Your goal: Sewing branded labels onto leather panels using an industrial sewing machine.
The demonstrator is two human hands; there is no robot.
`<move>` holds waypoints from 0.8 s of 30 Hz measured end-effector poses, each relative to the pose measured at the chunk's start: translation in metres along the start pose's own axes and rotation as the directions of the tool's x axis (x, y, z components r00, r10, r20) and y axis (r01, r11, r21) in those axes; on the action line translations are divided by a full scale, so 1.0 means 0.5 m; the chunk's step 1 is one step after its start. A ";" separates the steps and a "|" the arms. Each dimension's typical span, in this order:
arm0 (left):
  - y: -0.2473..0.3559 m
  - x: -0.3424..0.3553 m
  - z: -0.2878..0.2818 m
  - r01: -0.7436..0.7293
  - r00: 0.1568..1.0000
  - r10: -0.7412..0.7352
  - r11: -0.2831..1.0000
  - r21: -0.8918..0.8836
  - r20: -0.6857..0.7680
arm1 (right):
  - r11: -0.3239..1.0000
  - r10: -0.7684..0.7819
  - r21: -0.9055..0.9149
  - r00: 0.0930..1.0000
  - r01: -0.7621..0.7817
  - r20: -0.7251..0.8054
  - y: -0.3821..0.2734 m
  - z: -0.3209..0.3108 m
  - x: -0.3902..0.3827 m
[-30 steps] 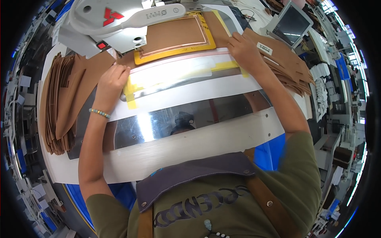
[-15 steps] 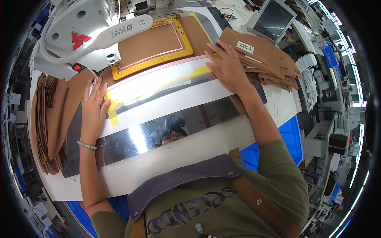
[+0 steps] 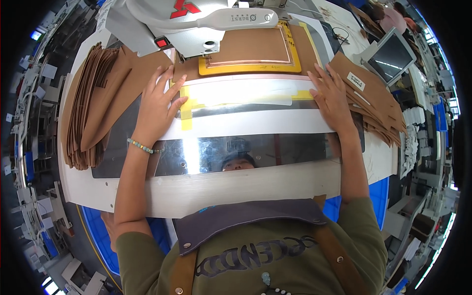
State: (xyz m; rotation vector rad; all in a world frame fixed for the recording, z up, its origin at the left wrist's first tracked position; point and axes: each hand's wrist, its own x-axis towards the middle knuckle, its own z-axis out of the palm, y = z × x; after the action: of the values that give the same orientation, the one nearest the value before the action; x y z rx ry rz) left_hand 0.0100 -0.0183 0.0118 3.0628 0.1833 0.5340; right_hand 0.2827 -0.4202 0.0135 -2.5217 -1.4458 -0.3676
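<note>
Curled a second ago, the left hand (image 3: 156, 109) and right hand (image 3: 333, 97) now spread open, well apart, at either end of the yellow-taped sheet (image 3: 241, 93), apparently steadying it.

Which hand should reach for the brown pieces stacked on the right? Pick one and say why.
Right, likely: the right hand sits beside those brown pieces, while the left hand is at the opposite end of the white sheet.
</note>
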 end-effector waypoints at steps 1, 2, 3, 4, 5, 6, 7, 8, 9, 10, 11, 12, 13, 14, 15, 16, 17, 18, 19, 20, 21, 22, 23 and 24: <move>-0.001 0.000 0.001 0.016 0.999 -0.017 0.999 0.029 0.036 | 1.000 0.004 -0.006 1.000 -0.004 -0.005 0.000 0.001 -0.001; -0.002 0.000 0.002 -0.001 1.000 0.000 1.000 0.031 0.022 | 1.000 0.010 -0.005 1.000 -0.010 0.000 0.001 0.002 -0.002; -0.002 0.000 0.002 0.005 1.000 -0.005 1.000 0.014 0.022 | 1.000 0.001 0.001 1.000 -0.001 -0.004 0.002 0.002 -0.002; -0.001 0.000 0.002 0.029 0.999 -0.029 1.000 -0.006 0.017 | 1.000 0.013 -0.008 1.000 -0.013 0.004 0.003 0.003 -0.002; 0.001 0.000 0.002 0.011 1.000 -0.011 1.000 -0.003 0.021 | 1.000 0.016 0.007 1.000 -0.016 -0.001 0.004 0.003 -0.002; 0.003 0.000 0.001 0.016 1.000 -0.016 0.999 -0.028 -0.008 | 1.000 0.004 0.027 1.000 -0.004 -0.008 0.005 0.003 -0.003; 0.005 0.000 0.000 0.004 0.998 -0.008 0.998 -0.058 -0.061 | 1.000 0.020 0.022 1.000 -0.020 -0.005 0.006 0.003 -0.002; 0.006 0.000 -0.001 0.017 0.999 -0.019 0.998 -0.056 -0.034 | 0.999 0.013 0.033 1.000 -0.013 -0.010 0.006 0.001 -0.002; 0.005 0.000 -0.003 0.038 0.999 -0.036 0.997 -0.063 0.022 | 0.999 -0.013 0.041 1.000 0.014 -0.019 0.005 0.000 -0.002; 0.005 -0.001 -0.004 0.064 0.997 -0.060 0.995 -0.076 0.058 | 0.999 0.008 0.040 1.000 -0.008 -0.013 0.004 -0.002 -0.002; 0.004 -0.002 -0.005 0.057 0.996 -0.052 0.996 -0.072 0.075 | 0.999 0.014 0.038 1.000 -0.014 0.000 0.002 -0.003 -0.001; 0.002 -0.003 -0.006 0.058 0.996 -0.053 0.996 -0.065 0.078 | 0.999 0.002 0.045 1.000 -0.003 0.006 0.000 -0.004 -0.001; 0.001 -0.004 -0.006 0.055 0.997 -0.051 0.997 -0.061 0.061 | 0.999 0.024 0.034 1.000 -0.025 0.016 -0.002 -0.005 0.000; -0.001 -0.006 -0.005 0.051 0.995 -0.045 0.997 -0.065 0.085 | 0.999 0.020 0.041 1.000 -0.021 0.012 -0.003 -0.005 0.000; -0.002 -0.007 -0.004 0.057 0.995 -0.052 0.996 -0.064 0.080 | 0.999 0.019 0.047 1.000 -0.019 0.007 -0.002 -0.004 0.000; -0.003 -0.007 -0.003 0.033 0.999 -0.030 0.997 -0.073 0.032 | 0.999 0.034 0.039 0.999 -0.034 0.009 -0.001 -0.002 0.000; -0.005 -0.008 -0.004 0.034 0.997 -0.029 0.996 -0.081 0.071 | 0.999 0.022 0.040 1.000 -0.022 -0.003 0.000 0.004 0.001; -0.007 -0.009 -0.004 0.038 0.997 -0.032 0.996 -0.080 0.069 | 0.999 0.011 0.035 1.000 -0.010 -0.016 0.005 0.007 -0.002; -0.006 -0.007 -0.002 0.020 1.000 -0.017 0.995 -0.101 0.027 | 0.999 0.011 0.042 0.999 -0.010 -0.038 0.009 0.011 -0.004; -0.007 -0.005 -0.001 0.034 0.997 -0.027 0.994 -0.102 0.068 | 0.999 -0.022 0.047 0.997 0.025 -0.075 0.012 0.018 -0.005; -0.008 -0.003 -0.001 0.035 0.998 -0.028 0.992 -0.121 0.057 | 0.999 -0.036 0.034 0.995 0.039 -0.097 0.013 0.023 -0.007; -0.007 -0.001 -0.001 0.034 0.996 -0.024 0.992 -0.122 0.080 | 1.000 -0.029 0.006 0.995 0.030 -0.093 0.013 0.026 -0.006; -0.007 0.000 -0.001 0.057 0.995 -0.047 0.991 -0.121 0.085 | 0.999 -0.028 0.019 0.996 0.030 -0.082 0.011 0.025 -0.009; -0.006 0.001 -0.001 0.014 0.997 -0.002 0.990 -0.140 0.083 | 0.999 0.010 0.032 0.999 -0.008 -0.052 0.005 0.023 -0.008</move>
State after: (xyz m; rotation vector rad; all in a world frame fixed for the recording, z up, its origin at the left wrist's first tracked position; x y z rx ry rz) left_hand 0.0099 -0.0152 0.0121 2.9388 0.1494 0.4000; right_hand 0.2844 -0.4212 0.0009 -2.4742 -1.4097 -0.4029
